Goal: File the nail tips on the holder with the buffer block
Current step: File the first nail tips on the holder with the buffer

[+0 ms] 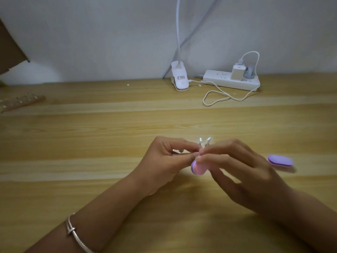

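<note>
My left hand (170,159) pinches a small nail tip holder between thumb and fingers just above the wooden table (109,125). Two clear nail tips (204,140) stick up from it beyond my fingertips. My right hand (242,172) holds a pink and purple buffer block (197,168) in its fingertips, pressed against the holder where the two hands meet. Most of the holder is hidden by my fingers.
A second purple buffer block (280,161) lies on the table to the right. At the back stand a white clip lamp base (179,78) and a power strip (231,80) with a charger and looped cable (218,98). A cardboard strip (20,102) lies at far left.
</note>
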The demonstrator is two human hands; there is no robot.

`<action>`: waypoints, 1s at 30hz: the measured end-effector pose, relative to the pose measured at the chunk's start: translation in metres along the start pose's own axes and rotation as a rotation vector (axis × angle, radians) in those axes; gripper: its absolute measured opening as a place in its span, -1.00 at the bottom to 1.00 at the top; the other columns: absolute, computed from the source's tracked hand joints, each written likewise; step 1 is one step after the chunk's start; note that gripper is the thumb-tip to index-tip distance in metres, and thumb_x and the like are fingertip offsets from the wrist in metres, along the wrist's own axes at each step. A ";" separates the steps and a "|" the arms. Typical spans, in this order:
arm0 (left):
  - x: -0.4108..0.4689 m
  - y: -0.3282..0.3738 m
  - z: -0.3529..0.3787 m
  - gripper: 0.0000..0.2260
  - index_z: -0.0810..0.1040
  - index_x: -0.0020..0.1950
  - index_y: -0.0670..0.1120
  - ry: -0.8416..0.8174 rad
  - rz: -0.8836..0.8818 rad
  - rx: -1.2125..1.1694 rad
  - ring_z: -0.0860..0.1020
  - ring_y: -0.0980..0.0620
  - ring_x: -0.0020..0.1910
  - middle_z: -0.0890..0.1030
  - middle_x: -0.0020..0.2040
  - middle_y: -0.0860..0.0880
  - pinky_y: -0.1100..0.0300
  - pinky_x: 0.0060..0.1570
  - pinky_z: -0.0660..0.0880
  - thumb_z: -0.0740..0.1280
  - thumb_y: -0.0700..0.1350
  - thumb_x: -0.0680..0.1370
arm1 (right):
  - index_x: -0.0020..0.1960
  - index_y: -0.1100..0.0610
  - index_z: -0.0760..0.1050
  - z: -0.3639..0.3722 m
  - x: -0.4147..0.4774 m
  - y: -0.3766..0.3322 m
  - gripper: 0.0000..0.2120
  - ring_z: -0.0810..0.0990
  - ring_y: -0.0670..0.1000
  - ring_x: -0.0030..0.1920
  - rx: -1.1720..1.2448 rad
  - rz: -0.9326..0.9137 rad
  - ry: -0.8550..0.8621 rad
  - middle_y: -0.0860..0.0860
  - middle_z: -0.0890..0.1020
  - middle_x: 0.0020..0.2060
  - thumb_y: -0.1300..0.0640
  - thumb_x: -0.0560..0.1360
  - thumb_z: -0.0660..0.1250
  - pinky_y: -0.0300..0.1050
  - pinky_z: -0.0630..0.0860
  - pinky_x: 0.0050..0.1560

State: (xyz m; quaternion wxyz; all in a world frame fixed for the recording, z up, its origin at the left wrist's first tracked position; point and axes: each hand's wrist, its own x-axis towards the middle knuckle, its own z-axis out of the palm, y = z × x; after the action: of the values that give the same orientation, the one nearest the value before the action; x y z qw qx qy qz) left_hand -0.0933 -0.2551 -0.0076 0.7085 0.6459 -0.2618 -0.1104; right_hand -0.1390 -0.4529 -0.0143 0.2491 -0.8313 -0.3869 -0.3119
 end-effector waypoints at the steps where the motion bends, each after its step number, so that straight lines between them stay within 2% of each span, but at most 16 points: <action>1: 0.000 0.000 -0.001 -0.86 0.68 -0.03 -0.25 0.003 -0.006 0.003 0.48 0.31 -0.52 0.66 -0.30 0.10 0.54 -0.50 0.30 0.44 -0.29 0.43 | 0.11 0.27 0.65 -0.001 0.000 0.001 -0.75 0.62 0.08 0.08 -0.007 -0.014 -0.008 0.11 0.64 0.08 0.45 0.47 0.39 -0.15 0.49 0.20; 3: 0.000 0.000 -0.002 -0.88 0.70 -0.10 -0.22 0.033 -0.049 0.004 0.37 0.27 -0.59 0.63 -0.32 0.12 0.48 -0.57 0.24 0.47 -0.21 0.40 | 0.11 0.28 0.65 -0.006 0.000 0.010 -0.77 0.63 0.08 0.08 -0.035 0.025 0.008 0.11 0.64 0.06 0.43 0.48 0.39 -0.08 0.54 0.16; 5: 0.001 0.000 -0.002 -0.89 0.70 -0.09 -0.22 0.046 -0.090 0.019 0.27 0.21 -0.62 0.60 -0.34 0.11 0.45 -0.59 0.17 0.48 -0.23 0.43 | 0.09 0.28 0.64 -0.013 0.000 0.017 -0.80 0.65 0.09 0.06 -0.056 0.089 0.033 0.12 0.64 0.05 0.40 0.49 0.39 0.03 0.58 0.09; 8: 0.000 0.002 0.000 -0.90 0.68 -0.05 -0.24 0.029 -0.074 -0.025 0.35 0.27 -0.61 0.62 -0.35 0.10 0.47 -0.59 0.24 0.44 -0.30 0.45 | 0.10 0.26 0.64 -0.008 0.000 0.009 -0.79 0.64 0.08 0.08 -0.020 0.071 0.040 0.11 0.64 0.05 0.41 0.49 0.39 -0.03 0.56 0.13; 11: -0.001 0.004 0.000 -0.84 0.71 -0.05 -0.17 0.023 -0.091 -0.048 0.30 0.25 -0.62 0.62 -0.37 0.10 0.44 -0.61 0.20 0.44 -0.17 0.40 | 0.09 0.27 0.65 -0.001 0.001 -0.001 -0.78 0.62 0.07 0.08 -0.013 -0.012 0.018 0.11 0.64 0.06 0.44 0.48 0.40 -0.14 0.51 0.19; 15: 0.000 0.003 -0.002 -0.88 0.72 -0.11 -0.13 0.040 -0.146 -0.031 0.19 0.16 -0.64 0.56 -0.41 0.08 0.41 -0.60 0.11 0.48 -0.14 0.39 | 0.06 0.27 0.65 -0.011 0.000 0.018 -0.81 0.66 0.12 0.02 -0.125 0.081 0.058 0.11 0.65 0.01 0.42 0.47 0.39 0.04 0.57 0.07; 18: 0.001 0.004 -0.001 -0.89 0.72 -0.13 -0.11 0.073 -0.122 -0.028 0.18 0.11 -0.62 0.58 -0.34 0.01 0.39 -0.59 0.12 0.49 -0.11 0.39 | 0.03 0.26 0.65 -0.016 -0.001 0.027 -0.82 0.65 0.12 -0.01 -0.184 0.147 0.112 0.08 0.65 -0.02 0.41 0.49 0.36 0.08 0.56 0.06; 22: 0.002 0.003 -0.005 -0.91 0.71 -0.10 -0.09 0.226 -0.018 0.003 0.23 0.13 -0.60 0.66 -0.23 -0.03 0.40 -0.55 0.17 0.48 -0.11 0.43 | 0.02 0.25 0.65 -0.014 -0.001 0.027 -0.82 0.64 0.13 0.00 -0.187 0.156 0.112 0.07 0.65 -0.02 0.41 0.50 0.34 0.06 0.54 0.08; 25: 0.004 0.000 -0.008 -0.95 0.70 -0.10 -0.10 0.279 0.006 0.055 0.34 0.21 -0.58 0.70 -0.06 -0.09 0.42 -0.55 0.24 0.46 -0.23 0.49 | 0.03 0.25 0.64 -0.012 -0.002 0.027 -0.82 0.64 0.13 0.02 -0.157 0.175 0.098 0.07 0.65 -0.01 0.41 0.49 0.35 0.04 0.54 0.08; 28: 0.005 -0.004 -0.008 -0.88 0.69 -0.13 -0.08 0.282 0.024 0.195 0.56 0.22 -0.35 0.71 -0.09 -0.04 0.36 -0.37 0.41 0.43 -0.29 0.51 | 0.03 0.25 0.64 -0.010 -0.002 0.026 -0.82 0.64 0.12 0.01 -0.149 0.174 0.096 0.07 0.65 -0.02 0.41 0.49 0.35 0.03 0.54 0.07; 29: 0.006 -0.005 -0.007 -0.86 0.69 -0.14 -0.07 0.276 0.031 0.238 0.57 0.21 -0.30 0.71 -0.11 -0.02 0.31 -0.33 0.44 0.42 -0.30 0.51 | 0.04 0.25 0.64 -0.009 -0.002 0.025 -0.82 0.64 0.12 0.01 -0.145 0.174 0.094 0.07 0.65 -0.01 0.40 0.49 0.35 0.03 0.54 0.07; 30: 0.007 -0.005 -0.007 -0.85 0.68 -0.14 -0.07 0.264 0.039 0.280 0.54 0.20 -0.34 0.70 -0.13 0.00 0.30 -0.35 0.42 0.42 -0.31 0.50 | 0.04 0.25 0.64 -0.008 -0.002 0.024 -0.82 0.64 0.12 0.01 -0.141 0.175 0.090 0.07 0.65 -0.01 0.40 0.49 0.35 0.04 0.54 0.07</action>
State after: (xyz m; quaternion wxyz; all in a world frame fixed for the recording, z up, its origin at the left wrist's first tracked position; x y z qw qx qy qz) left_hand -0.0830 -0.2534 -0.0114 0.6420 0.7418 -0.1918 0.0264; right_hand -0.1233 -0.4734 -0.0143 0.2334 -0.8623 -0.2785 -0.3526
